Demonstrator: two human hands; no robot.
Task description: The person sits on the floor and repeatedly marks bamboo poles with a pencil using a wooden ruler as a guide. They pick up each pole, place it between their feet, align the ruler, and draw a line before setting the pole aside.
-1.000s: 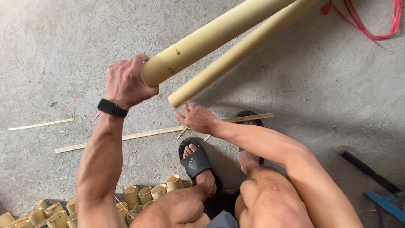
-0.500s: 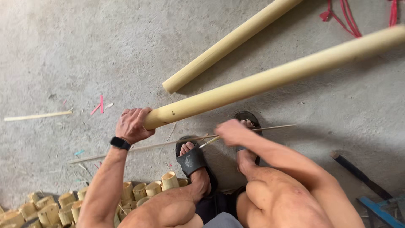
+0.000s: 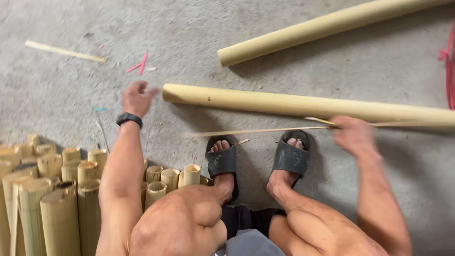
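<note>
A long pale bamboo pole [image 3: 303, 104] lies across the concrete floor in front of my feet. My left hand [image 3: 137, 97], with a black watch [image 3: 129, 118] on the wrist, is blurred and sits just left of the pole's cut end, a small gap away, holding nothing. My right hand [image 3: 353, 135] is closed on a thin bamboo strip [image 3: 246, 131] that runs along the floor just below the pole. My feet are in black sandals [image 3: 222, 161] right behind the strip.
A second bamboo pole [image 3: 332, 26] lies further away, angled up to the right. Several short cut bamboo sections [image 3: 61, 199] stand packed at the lower left. A thin stick [image 3: 64, 51] lies at the upper left, and red cord [image 3: 448, 71] at the right edge.
The pole that my left hand held raised by its end now lies on the floor, and that hand has come off it. My right hand has moved right along the thin strip.
</note>
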